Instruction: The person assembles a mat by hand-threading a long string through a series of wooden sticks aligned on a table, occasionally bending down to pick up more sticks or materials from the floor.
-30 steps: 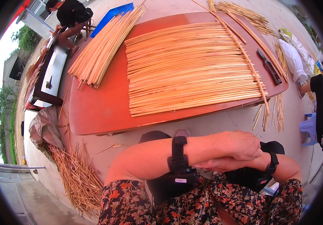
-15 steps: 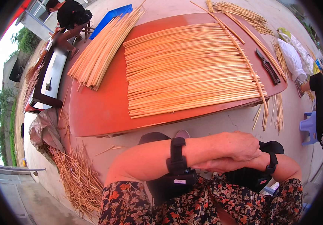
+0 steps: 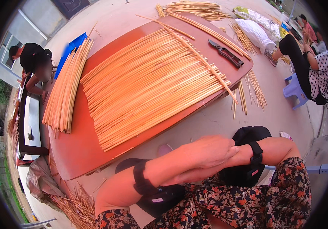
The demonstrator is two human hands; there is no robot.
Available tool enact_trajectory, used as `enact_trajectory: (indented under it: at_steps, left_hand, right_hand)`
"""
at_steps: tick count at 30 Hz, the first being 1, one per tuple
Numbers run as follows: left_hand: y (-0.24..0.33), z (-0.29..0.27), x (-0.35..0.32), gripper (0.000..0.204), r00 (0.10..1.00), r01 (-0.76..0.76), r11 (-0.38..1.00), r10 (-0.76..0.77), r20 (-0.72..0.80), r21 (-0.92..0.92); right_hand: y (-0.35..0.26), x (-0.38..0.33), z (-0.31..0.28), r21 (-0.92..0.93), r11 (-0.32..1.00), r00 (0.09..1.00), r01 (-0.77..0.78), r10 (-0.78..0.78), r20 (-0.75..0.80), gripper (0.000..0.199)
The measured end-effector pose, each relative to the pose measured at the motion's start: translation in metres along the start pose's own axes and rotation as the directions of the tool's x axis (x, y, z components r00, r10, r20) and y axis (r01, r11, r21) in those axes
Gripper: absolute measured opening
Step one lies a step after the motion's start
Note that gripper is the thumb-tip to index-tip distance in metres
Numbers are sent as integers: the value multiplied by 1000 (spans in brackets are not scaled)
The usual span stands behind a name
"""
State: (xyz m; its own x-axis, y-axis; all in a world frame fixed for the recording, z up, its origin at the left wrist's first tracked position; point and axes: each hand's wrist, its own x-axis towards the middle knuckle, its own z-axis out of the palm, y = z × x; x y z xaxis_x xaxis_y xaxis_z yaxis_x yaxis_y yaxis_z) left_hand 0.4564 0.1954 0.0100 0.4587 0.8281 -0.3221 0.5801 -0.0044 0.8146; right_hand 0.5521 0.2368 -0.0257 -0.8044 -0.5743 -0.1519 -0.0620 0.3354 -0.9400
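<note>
My forearms cross over my lap, each with a black strap around it. My left hand (image 3: 213, 150) lies uppermost, its fingers curled closed over my right wrist. Below it, my right hand (image 3: 194, 174) stretches flat under my left forearm, its fingertips partly hidden. Neither hand touches the sticks. On the reddish-brown table (image 3: 66, 160) in front of me, thin peeled wooden sticks (image 3: 152, 87) lie side by side in a wide layer. One longer stick (image 3: 200, 57) rests across their right ends. Black-handled pruning shears (image 3: 227, 53) lie near the table's right corner.
A thick stick bundle (image 3: 66, 87) overlaps the table's left side, beside a blue bin (image 3: 70, 49). A sack of thin twigs (image 3: 40, 179) lies lower left. One person (image 3: 34, 57) bends at far left; another sits at right near a purple stool (image 3: 295, 91). White sacks (image 3: 253, 32) stand beyond.
My view has turned right, so the table now appears tilted and farther left. The seated person at right shows more. My forearms stay crossed, my hands slightly lower and left in view.
</note>
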Motion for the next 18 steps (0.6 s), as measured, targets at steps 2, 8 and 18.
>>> enact_trajectory:
  at_steps: [2, 8, 18]
  left_hand:
    - [9, -10, 4, 49, 998, -18, 1000, 18, 60, -9]
    - [10, -9, 20, 50, 992, 40, 998, -45, 116, 46]
    - [29, -17, 64, 48, 989, -14, 1000, 12, 149, 13]
  right_hand:
    - [-3, -9, -3, -50, 999, 1000, 4, -5, -27, 49]
    - [-11, -25, -11, -241, 970, 996, 43, -60, -63, 49]
    - [-27, -68, -27, -686, 728, 990, 19, -109, -88, 50]
